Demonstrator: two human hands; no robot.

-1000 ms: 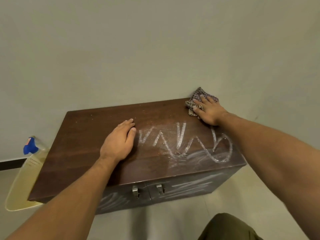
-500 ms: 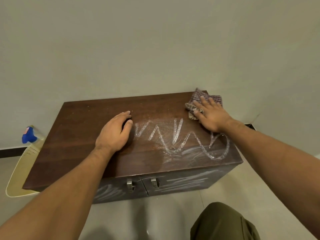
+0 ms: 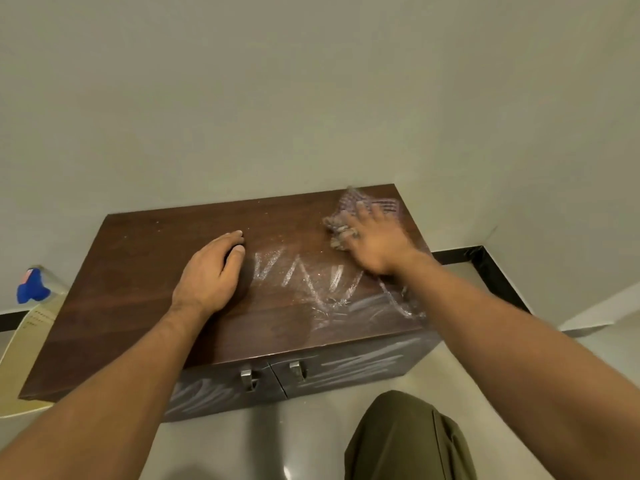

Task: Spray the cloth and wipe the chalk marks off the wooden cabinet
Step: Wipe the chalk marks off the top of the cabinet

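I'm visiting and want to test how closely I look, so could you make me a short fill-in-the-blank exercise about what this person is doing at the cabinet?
1. The right hand presses a checked ____ onto the dark wooden cabinet top.
2. The left hand lies flat and holds ____.
3. White chalk marks lie on the top between the two ____.
4. The spray bottle with the ____ nozzle stands left of the cabinet.

Missing words: cloth; nothing; hands; blue
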